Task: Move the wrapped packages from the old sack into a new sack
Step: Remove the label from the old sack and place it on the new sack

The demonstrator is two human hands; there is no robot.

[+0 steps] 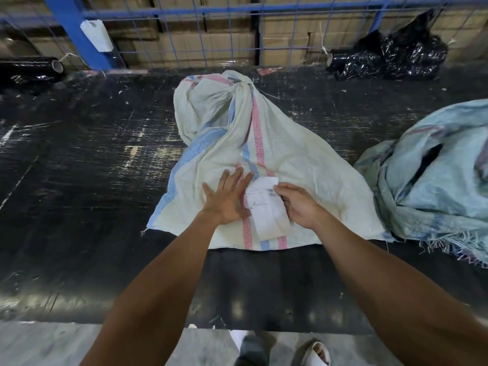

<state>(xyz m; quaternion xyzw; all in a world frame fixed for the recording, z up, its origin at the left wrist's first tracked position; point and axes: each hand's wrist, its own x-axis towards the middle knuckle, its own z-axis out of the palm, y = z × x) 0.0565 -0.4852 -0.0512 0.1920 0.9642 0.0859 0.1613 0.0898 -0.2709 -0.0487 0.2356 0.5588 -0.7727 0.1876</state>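
Label: one white rectangular paper shipping label (pixel 266 207) lies on the near middle of the sack.
Sack: one cream woven plastic sack with red and blue stripes (pixel 290 143), crumpled, its far end knotted, lies mid-table.
Left hand (pixel 227 199): fingers spread flat, pressing the sack beside the label.
Right hand (pixel 298 204): fingers curled on the label's right edge.
Second sack: one pale blue woven sack (pixel 433 180), frayed, at right.
Table: black scuffed tabletop (pixel 79 154).
Film: two black stretch-film rolls, far left (pixel 31 70) and far right (pixel 351 62).

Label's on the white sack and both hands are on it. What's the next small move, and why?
Probably smooth the paper label flat with the left hand: its straight fingers lie at the label's left edge on the tied white sack, while the right hand pinches the other edge.
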